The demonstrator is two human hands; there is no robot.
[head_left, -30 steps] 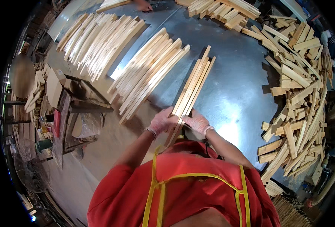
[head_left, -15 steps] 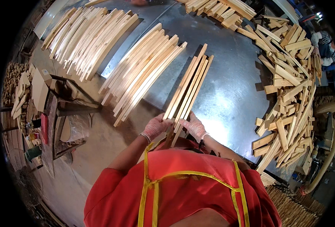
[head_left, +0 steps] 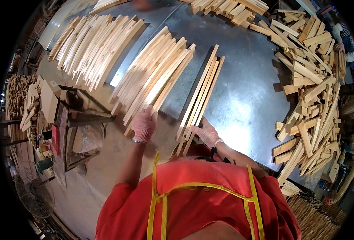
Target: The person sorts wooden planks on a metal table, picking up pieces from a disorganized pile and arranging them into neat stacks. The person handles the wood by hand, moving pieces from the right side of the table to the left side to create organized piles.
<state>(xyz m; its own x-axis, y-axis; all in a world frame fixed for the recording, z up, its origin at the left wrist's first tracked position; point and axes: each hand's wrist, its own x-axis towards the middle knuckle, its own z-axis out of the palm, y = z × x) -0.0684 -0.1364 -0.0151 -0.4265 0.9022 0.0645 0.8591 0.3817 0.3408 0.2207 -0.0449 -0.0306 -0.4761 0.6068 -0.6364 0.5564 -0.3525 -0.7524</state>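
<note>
My left hand, in a pale knitted glove, is closed at the near end of a wooden strip along the right edge of the middle row of strips. Its fingertips are partly hidden. To the right, a small bundle of wooden strips points away from me, the near ends jutting past the table edge. My right hand, gloved too, grips this bundle near those ends. Its thumb lies across the top and its fingers are at the right side.
Another row of strips lies far left on the metal table. A jumbled heap of wood pieces fills the right side, with more strips at the back. A wooden stand is at left; another person's hand shows far right.
My left hand has left the small bundle and moved left to the middle row, where a strip now lies at the right edge. The bundle has fewer strips. My right hand stays at it.
</note>
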